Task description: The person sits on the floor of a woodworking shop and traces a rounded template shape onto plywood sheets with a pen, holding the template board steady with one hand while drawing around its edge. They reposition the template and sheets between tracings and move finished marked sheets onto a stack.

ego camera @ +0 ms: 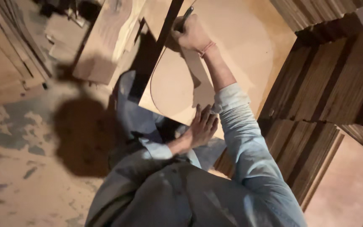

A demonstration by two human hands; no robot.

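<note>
Grey trousers and light blue sleeves fill the bottom of the shot. Left hand (pixel 201 126) lies flat, grip open, fingers spread on the near edge of a tan board (pixel 232 54). Right hand (pixel 194 33) has its grip closed round a pencil (pixel 185 17), tip on the board by a drawn curve (pixel 156 80). Stacked wood panels (pixel 332 75) on the right.
</note>
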